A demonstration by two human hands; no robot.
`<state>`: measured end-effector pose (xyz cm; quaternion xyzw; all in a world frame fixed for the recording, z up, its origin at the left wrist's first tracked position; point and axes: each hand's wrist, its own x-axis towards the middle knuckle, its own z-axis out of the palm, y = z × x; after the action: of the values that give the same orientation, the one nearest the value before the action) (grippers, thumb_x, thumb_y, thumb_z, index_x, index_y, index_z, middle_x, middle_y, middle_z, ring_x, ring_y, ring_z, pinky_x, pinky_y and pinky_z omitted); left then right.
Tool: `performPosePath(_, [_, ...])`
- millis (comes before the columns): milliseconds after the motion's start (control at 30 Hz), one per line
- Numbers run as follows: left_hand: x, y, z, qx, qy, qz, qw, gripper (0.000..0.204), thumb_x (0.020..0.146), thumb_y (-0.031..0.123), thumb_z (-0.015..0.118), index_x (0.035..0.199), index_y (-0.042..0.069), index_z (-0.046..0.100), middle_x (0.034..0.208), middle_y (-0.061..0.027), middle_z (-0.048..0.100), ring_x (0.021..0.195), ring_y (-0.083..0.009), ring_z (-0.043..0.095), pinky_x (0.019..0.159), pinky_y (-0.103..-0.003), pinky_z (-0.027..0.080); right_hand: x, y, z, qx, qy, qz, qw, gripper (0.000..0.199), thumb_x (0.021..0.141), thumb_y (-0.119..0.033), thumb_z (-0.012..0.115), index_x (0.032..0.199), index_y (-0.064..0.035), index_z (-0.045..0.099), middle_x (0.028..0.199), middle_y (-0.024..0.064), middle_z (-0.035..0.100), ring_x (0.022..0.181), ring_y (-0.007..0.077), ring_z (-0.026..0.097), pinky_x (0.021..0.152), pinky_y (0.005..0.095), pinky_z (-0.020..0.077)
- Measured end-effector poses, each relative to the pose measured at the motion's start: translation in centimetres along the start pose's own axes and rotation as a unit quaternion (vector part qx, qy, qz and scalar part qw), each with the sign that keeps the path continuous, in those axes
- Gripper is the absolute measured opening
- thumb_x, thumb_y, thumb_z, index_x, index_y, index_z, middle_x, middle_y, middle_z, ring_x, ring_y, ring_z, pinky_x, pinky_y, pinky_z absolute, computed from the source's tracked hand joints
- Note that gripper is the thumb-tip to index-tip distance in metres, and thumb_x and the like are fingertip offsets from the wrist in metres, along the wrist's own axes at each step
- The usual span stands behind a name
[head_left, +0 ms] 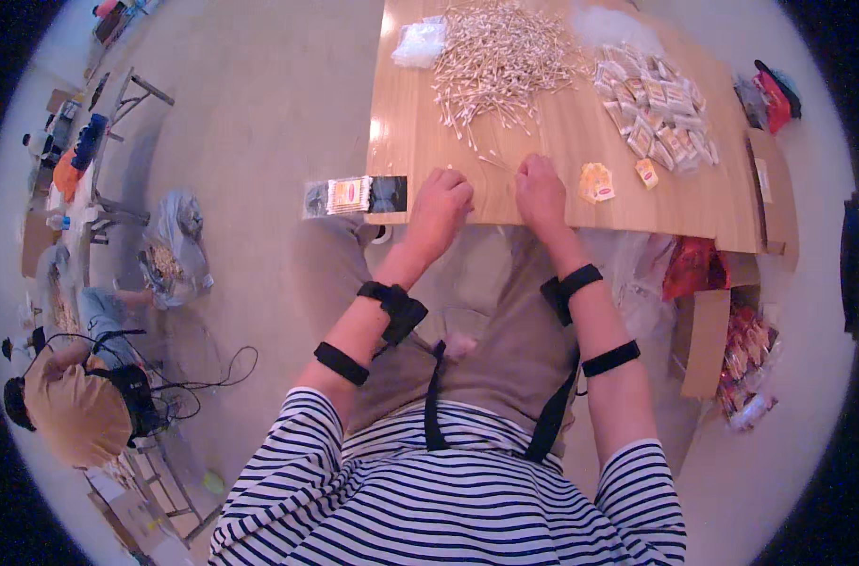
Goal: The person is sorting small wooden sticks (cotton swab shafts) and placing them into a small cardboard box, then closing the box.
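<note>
Both my hands are at the near edge of the wooden table, a short gap apart. My left hand [442,209] has its fingers curled in a pinch, and my right hand [540,196] is closed in the same way. Whatever they hold, if anything, is too small to make out. A few loose cotton swabs [491,158] lie just beyond them. Left of my left hand, a packet of cotton swabs [350,194] with an orange label rests on a dark strip sticking out past the table's edge. Close by my right hand sits a small stack of orange-and-white cards [596,181].
A big heap of cotton swabs [505,57] covers the far middle of the table [406,123]. Filled packets [660,104] are piled at far right, clear plastic bags [420,43] at far left. An open cardboard box [705,344] stands below right. Another person [78,406] sits at left.
</note>
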<state>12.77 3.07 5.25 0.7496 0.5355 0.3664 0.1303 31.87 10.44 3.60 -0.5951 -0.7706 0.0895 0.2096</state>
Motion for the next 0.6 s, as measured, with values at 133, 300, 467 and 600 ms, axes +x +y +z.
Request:
performPosePath(133, [0.8,0.3,0.5,-0.003,0.001,-0.061,0.998,0.015,0.076,0.008,0.070,0.083,0.001,0.059,0.092,-0.0146,0.061,0.092,-0.0362,0.057,0.080,-0.044,0.047,0.6,-0.1,0.3,0.004,0.001,0.009,1.000,0.012,0.091,-0.015,0.051,0.097,-0.0060,0.054,0.098,0.0178,0.061,0.086,0.0400,0.064,0.071,0.0519,0.0519])
performPosePath(300, [1.5,0.5,0.8,-0.065,0.024,-0.132,0.989,0.014,0.077,0.007,0.070,0.085,0.002,0.061,0.093,-0.0144,0.060,0.093,-0.0347,0.057,0.080,-0.041,0.048,0.4,-0.3,0.1,0.005,-0.025,0.025,0.999,0.013,0.090,-0.014,0.052,0.100,-0.0057,0.054,0.101,0.0180,0.060,0.086,0.0405,0.064,0.071,0.0509,0.0540])
performPosePath(467, [2.0,-0.8,-0.6,0.024,-0.001,-0.073,0.997,0.010,0.077,0.005,0.068,0.086,0.003,0.062,0.094,-0.0150,0.059,0.092,-0.0347,0.057,0.080,-0.041,0.048,0.1,-0.4,-0.5,0.023,-0.031,0.025,0.999,0.017,0.088,-0.013,0.055,0.102,-0.0046,0.054,0.104,0.0174,0.059,0.087,0.0396,0.065,0.071,0.0490,0.0552])
performPosePath(600, [2.3,-0.7,0.0,0.067,-0.030,-0.093,0.993,0.008,0.077,0.005,0.066,0.083,0.004,0.062,0.089,-0.0157,0.058,0.090,-0.0352,0.056,0.078,-0.042,0.047,0.1,-0.6,-0.3,0.020,-0.040,0.031,0.999,0.018,0.087,-0.013,0.056,0.103,-0.0047,0.054,0.104,0.0167,0.059,0.086,0.0389,0.066,0.071,0.0487,0.0554])
